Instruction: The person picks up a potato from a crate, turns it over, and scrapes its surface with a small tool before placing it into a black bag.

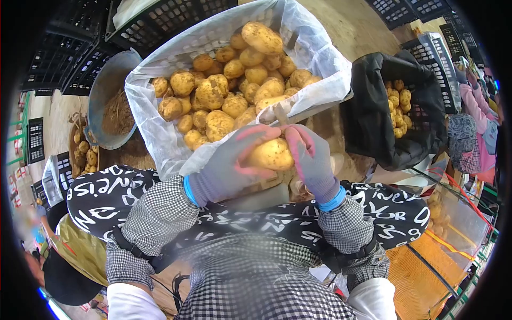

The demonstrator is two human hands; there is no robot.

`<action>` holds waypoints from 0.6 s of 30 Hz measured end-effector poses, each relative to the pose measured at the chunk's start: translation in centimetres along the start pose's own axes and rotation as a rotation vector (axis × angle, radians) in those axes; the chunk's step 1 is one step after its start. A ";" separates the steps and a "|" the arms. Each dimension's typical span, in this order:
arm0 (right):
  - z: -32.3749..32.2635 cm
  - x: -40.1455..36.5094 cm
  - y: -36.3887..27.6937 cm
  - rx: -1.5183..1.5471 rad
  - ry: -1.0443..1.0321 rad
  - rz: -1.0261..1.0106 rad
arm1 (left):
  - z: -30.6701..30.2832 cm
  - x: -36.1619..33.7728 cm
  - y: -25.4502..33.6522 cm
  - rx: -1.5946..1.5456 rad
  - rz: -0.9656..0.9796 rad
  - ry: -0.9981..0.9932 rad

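Observation:
A yellow potato [271, 154] with brown specks rests in my left hand [226, 162], which wears a grey glove with pink fingers and is closed round it. My right hand [312, 157], gloved alike, has its fingers pinched together at the potato's upper right edge. A narrow brown strip [280, 113] sticks up between the fingertips; I cannot tell what it is. Just beyond both hands stands a crate lined with white sheeting [325, 64], heaped with soil-marked potatoes [220, 125]. Its near rim lies right at my fingertips.
To the right stands a black-lined crate [368, 122] with smaller potatoes [398, 106]. A grey-blue tub [96, 101] with brown debris is at the left, beside a basket of potatoes [85, 152]. Black crates [165, 21] are stacked behind. Other people [477, 106] are at the right edge.

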State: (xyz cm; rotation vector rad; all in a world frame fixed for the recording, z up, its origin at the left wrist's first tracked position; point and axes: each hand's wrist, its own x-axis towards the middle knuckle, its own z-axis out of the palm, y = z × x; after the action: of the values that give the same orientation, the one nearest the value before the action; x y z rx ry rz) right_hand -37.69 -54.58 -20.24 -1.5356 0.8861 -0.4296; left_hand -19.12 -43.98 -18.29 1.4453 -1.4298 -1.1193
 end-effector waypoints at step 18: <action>-4.9 1.3 -3.3 0.841 0.420 0.267 | -4.5 2.6 -5.5 0.253 -0.278 0.181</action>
State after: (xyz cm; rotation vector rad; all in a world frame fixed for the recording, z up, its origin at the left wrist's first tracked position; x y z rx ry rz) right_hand -39.45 -59.03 -16.48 -0.5531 1.0315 -0.8184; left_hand -13.33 -46.58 -22.34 1.9203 -1.3045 -0.9663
